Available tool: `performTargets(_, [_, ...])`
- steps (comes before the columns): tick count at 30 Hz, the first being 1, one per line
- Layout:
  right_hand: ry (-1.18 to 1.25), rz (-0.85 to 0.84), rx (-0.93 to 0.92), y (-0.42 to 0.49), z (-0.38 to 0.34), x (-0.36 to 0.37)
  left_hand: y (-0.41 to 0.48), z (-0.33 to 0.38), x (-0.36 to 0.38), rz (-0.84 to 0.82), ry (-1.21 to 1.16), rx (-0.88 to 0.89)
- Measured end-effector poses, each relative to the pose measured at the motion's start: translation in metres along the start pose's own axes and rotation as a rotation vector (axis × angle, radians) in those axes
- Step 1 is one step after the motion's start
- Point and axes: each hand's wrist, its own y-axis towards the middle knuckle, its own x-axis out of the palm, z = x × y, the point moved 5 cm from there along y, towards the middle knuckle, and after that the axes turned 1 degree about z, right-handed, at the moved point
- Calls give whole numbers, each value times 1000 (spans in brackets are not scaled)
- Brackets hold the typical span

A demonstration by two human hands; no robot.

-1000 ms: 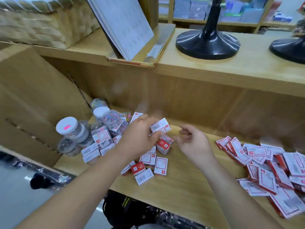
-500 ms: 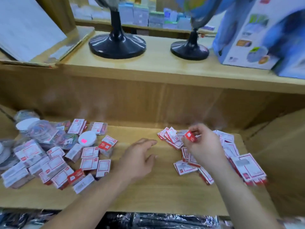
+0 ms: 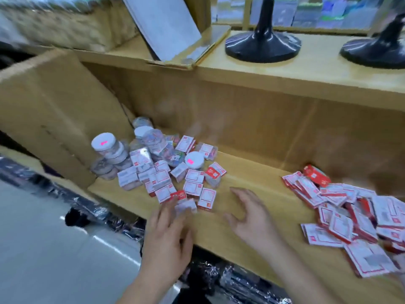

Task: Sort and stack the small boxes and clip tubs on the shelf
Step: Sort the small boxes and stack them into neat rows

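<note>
A heap of small red-and-white boxes [image 3: 192,183] lies at the left of the wooden shelf [image 3: 219,233]. Behind it stand clear round clip tubs with white lids [image 3: 103,143], some stacked, and one tub [image 3: 194,160] sits among the boxes. A second pile of flat red-and-white boxes [image 3: 341,211] spreads over the right end. My left hand [image 3: 168,235] reaches forward with straight fingers, its tips touching a small white box [image 3: 186,206] at the heap's front edge. My right hand [image 3: 252,216] hovers open over bare shelf between the two piles, holding nothing.
An upper shelf carries two black round stands [image 3: 263,44], a tilted white board in a tray [image 3: 166,25] and a woven basket [image 3: 65,23]. A cardboard panel [image 3: 54,110] walls the left end. Below the shelf edge lie shiny wrapped goods and floor.
My right hand has left the right pile and now hovers empty over the middle. My left hand has moved left to the small-box heap. The view has swung back left.
</note>
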Motion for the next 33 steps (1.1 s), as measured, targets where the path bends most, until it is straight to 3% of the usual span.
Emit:
performTargets(5, [-69, -136, -44, 34, -23, 46, -3, -35, -7, -11, -87, -156])
performTargets(16, [219, -9, -3, 77, -25, 22, 43, -45, -9, -72, -88, -126])
performTargets(18, [125, -14, 4, 92, -24, 9, 47, -43, -11, -97, -101, -153])
performTargets(21, [-36, -317, -17, 103, -19, 17, 49, -41, -19, -63, -107, -126])
performTargets(23, [-130, -376, -4, 100, -9, 18, 50, -37, -26, 4, -122, -60])
performTargets(27, [-258, -207, 25, 77, 12, -6, 54, -19, -24, 52, -233, 64])
performTargets(29, [-467, -134, 21, 58, 20, -19, 55, -7, -16, 23, -256, 116])
performTargets(33, [-726, -127, 194, 18, 32, -39, 60, 7, -3, 20, -216, 182])
